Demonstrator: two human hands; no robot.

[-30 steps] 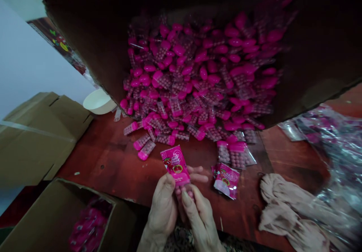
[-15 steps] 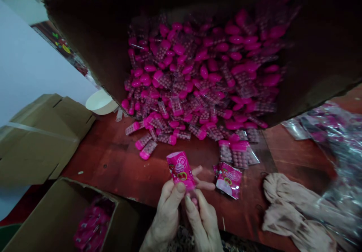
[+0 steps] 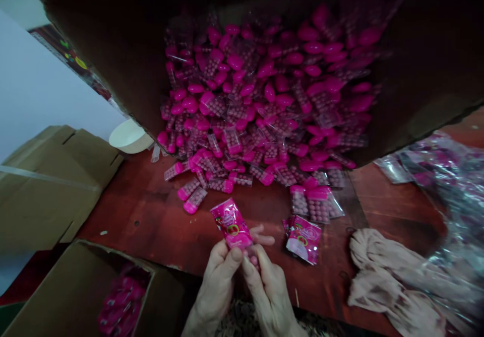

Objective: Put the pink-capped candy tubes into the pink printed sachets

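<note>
Close to the table's front edge, my left hand is closed on a pink printed wrapper, thumb on top. The wrapper leans up and to the left. At its lower end, my right hand pinches a small clear container of pink candy balls, with some of its other fingers stretched out behind. The two thumbs nearly meet. Whether the container sits inside the wrapper I cannot tell. To the right of my hands lie several pink printed wrappers in a small stack.
A large tipped cardboard box spills pink-capped candy containers onto the red table. At lower left stands an open box with pink packs. A cloth and clear plastic bags lie right; a white bowl sits behind.
Both hands have shifted slightly left with the wrapper and container, and the wrapper tilts further left. The whole view has also moved a little.
</note>
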